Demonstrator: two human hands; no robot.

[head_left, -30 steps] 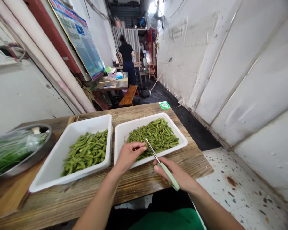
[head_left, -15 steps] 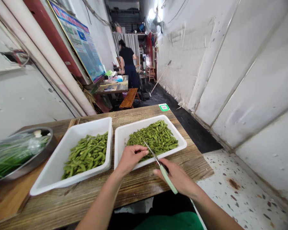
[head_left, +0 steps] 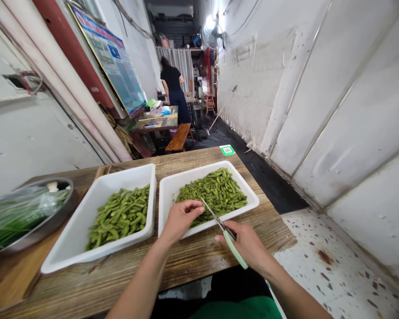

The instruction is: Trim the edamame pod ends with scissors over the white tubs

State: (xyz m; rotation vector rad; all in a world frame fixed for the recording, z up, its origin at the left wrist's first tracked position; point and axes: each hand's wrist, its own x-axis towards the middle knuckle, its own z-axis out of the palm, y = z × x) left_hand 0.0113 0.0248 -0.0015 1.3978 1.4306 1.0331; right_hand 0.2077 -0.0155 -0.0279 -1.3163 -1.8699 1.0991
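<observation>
Over the near edge of the right white tray (head_left: 165, 188), my left hand (head_left: 183, 215) holds its thumb and forefinger pinched together. What sits between those fingertips is too small to make out. My right hand (head_left: 248, 243) grips scissors (head_left: 235, 251) with pale green handles, their blades pointing up and left beside the left fingertips. Green soybean pods (head_left: 219, 188) are heaped in this tray, under the blades. To the left, a second white tray (head_left: 69, 248) holds more pods (head_left: 119, 215), lying toward its right side.
Both trays stand on a wooden table (head_left: 126, 279). At far left is a metal bowl (head_left: 71, 195) with bagged green vegetables (head_left: 16, 217). A green code sticker (head_left: 227, 150) marks the far table edge. Further back, a person (head_left: 173, 86) stands by another table (head_left: 156, 123) and a wooden bench (head_left: 178, 137).
My right hand and the scissors have shifted slightly right and down. The left hand stays pinched in almost the same place. The person at the back has leaned a little left.
</observation>
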